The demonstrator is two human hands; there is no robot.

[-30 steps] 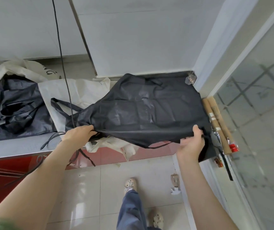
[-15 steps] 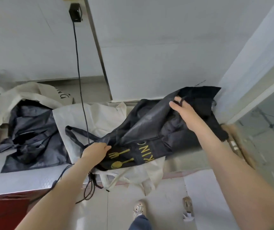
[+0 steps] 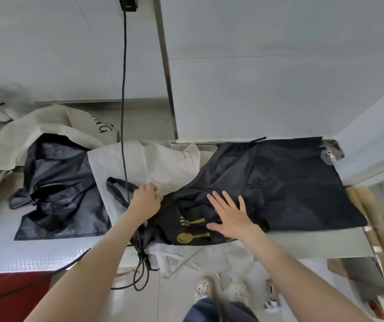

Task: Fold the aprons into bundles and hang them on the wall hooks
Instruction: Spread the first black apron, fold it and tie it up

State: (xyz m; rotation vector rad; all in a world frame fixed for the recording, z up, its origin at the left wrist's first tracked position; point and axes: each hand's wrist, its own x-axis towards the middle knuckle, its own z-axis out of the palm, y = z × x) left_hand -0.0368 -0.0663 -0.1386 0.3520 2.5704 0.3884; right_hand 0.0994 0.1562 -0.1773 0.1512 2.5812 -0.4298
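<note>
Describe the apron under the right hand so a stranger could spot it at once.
On the steel counter below the white wall, look to the right end. A black apron lies spread there, the right hand flat on it. Unlike the crumpled dark apron at the left, it bears a gold fork and spoon print.

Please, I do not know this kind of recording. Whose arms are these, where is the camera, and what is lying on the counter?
There is no machine here: a person works with bare hands, and the one camera sits on their head, looking forward and down, so you see their own arms. On the steel counter lies a black apron with a gold fork and spoon print, partly over a white apron. The left hand grips the black apron's bunched end; the right hand presses flat on it. A second black apron lies crumpled further left.
</note>
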